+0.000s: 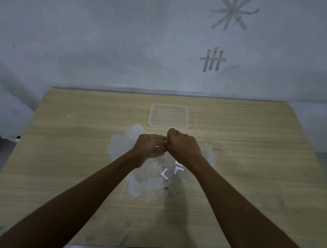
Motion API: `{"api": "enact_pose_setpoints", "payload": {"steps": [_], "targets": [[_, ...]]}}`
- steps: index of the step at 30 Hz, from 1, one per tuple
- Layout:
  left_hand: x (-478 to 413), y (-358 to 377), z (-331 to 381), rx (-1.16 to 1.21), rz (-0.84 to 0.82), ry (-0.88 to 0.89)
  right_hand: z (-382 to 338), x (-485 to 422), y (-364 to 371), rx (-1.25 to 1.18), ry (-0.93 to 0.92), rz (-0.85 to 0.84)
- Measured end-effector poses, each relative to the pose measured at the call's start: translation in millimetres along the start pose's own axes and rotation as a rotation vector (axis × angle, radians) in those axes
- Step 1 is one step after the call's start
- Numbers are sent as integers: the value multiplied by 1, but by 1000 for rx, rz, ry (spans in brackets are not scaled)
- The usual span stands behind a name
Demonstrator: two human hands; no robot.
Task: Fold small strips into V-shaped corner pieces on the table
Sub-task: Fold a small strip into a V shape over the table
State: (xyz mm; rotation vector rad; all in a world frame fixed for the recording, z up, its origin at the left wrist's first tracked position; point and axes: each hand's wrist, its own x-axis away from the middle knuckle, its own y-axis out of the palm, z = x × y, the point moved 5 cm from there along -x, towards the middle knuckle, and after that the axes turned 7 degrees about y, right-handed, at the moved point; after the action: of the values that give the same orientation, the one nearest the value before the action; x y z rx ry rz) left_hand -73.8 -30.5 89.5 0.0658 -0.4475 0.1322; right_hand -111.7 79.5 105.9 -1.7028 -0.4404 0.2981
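Note:
My left hand [150, 145] and my right hand [182, 145] meet above the middle of the wooden table [76, 134], fingertips pinched together on a small white strip [161, 147] that shows only as a sliver between them. Two white V-shaped folded pieces lie on the table just below my right wrist: one [164, 173] to the left, another [178, 169] partly hidden under my forearm. They rest on a worn whitish patch [121, 145] of the tabletop.
A clear, shallow plastic container [168, 116] sits just beyond my hands toward the wall. Tape marks [212, 59] are stuck on the grey wall behind the table. The table's left edge drops off to the floor.

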Motion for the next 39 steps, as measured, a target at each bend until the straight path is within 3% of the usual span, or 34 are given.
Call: {"api": "enact_pose_setpoints", "payload": {"steps": [7,15,39], "targets": [[2,1,6,-122,-47,110,0,-2,0,-2,13,-38],[1,-1,9,-253,-13,220,-1,-2,-4,-204,107,-109],[-3,-14,3,-184,129,174,0,-4,-3,-387,160,-245]]}}
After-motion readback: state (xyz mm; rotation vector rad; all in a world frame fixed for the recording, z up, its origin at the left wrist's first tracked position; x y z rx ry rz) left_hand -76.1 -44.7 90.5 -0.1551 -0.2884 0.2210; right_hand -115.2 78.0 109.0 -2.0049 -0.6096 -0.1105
